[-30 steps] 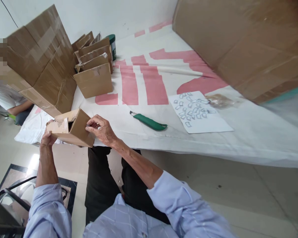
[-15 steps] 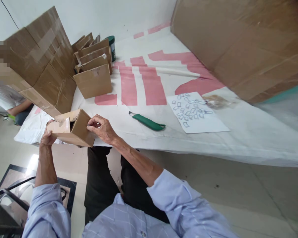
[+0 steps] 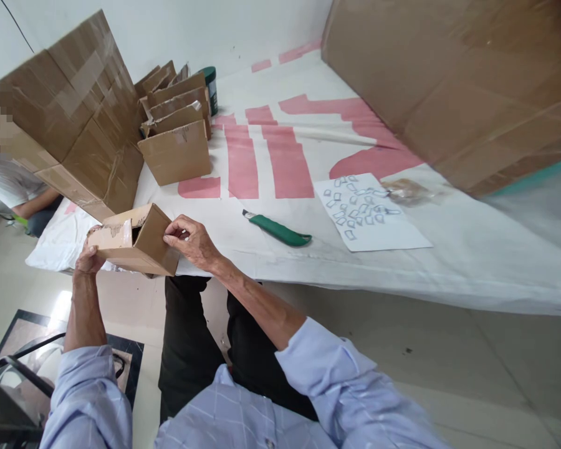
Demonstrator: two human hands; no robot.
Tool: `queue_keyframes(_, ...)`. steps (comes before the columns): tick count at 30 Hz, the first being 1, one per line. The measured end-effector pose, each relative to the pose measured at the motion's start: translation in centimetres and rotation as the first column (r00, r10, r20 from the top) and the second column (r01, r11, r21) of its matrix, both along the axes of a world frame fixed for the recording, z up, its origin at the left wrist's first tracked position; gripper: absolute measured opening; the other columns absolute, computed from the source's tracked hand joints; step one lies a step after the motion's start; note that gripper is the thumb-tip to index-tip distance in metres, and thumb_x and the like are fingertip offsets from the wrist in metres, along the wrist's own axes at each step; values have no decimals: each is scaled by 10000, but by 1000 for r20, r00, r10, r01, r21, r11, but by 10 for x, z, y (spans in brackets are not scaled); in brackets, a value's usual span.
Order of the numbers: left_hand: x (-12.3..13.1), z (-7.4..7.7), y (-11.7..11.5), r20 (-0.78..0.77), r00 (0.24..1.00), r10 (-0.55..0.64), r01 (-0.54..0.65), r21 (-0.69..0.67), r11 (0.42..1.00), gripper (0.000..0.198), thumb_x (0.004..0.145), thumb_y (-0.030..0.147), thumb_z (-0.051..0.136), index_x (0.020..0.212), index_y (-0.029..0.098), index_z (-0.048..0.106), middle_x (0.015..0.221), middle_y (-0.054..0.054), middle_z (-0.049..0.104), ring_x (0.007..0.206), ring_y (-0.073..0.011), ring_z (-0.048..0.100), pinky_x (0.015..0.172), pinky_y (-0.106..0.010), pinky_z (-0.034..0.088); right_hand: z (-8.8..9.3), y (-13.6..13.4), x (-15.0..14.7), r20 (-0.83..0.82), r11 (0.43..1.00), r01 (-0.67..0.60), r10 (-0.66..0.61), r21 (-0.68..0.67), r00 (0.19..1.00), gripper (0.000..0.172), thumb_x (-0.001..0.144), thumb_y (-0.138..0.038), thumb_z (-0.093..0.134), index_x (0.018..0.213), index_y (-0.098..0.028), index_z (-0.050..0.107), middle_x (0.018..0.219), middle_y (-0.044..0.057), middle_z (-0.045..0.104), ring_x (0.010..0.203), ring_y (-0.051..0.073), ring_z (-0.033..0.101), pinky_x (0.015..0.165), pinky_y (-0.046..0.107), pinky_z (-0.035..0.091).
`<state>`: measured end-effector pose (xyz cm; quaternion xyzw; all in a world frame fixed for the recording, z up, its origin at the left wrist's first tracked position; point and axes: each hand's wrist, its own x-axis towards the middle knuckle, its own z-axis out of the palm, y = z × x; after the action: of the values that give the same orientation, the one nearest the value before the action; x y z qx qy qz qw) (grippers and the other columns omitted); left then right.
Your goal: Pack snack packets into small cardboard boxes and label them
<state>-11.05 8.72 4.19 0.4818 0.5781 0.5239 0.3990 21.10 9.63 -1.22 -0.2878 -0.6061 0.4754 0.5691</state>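
One small brown cardboard box (image 3: 156,243) is tilted at the near edge of the white-and-pink cloth-covered bench (image 3: 262,262); can't tell if it touches. My L hand (image 3: 88,258) grips its L end, thumb on near side. My R hand (image 3: 194,243) has fingertips on its R face, fingers curled; can't tell if they pinch anything. Green-handled cutter (image 3: 280,231) w/ metal blade lies to the R, betw. my R hand & a white paper sheet (image 3: 374,219) w/ small blue-outlined marks.
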Motion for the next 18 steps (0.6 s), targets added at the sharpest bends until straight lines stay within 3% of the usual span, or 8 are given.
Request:
queue_keyframes(11, 0, -1, 0, 5, 1000, 8, -8, 0, 1000, 963, 233, 729, 958, 1039, 313, 634, 1174, -120, 726, 1233, -457, 627, 1017, -586, 577, -3, -2, -3, -15, 999, 39, -38, 37, 999, 69, 884, -219, 648, 816, -224, 656, 902, 16, 681, 802, 153, 635, 754, 310, 548)
queue_keyframes(18, -1, -3, 0, -23, 1000, 22, -22, 0, 1000, 1035, 224, 777, 937, 1084, 307, 604, 1191, -129, 703, 1210, -458, 626, 969, -550, 583, -4, -2, 0, -8, 999, -13, 13, 31, 1000, 142, 855, -291, 791, 831, -224, 668, 928, 1, 671, 783, 136, 625, 759, 313, 558)
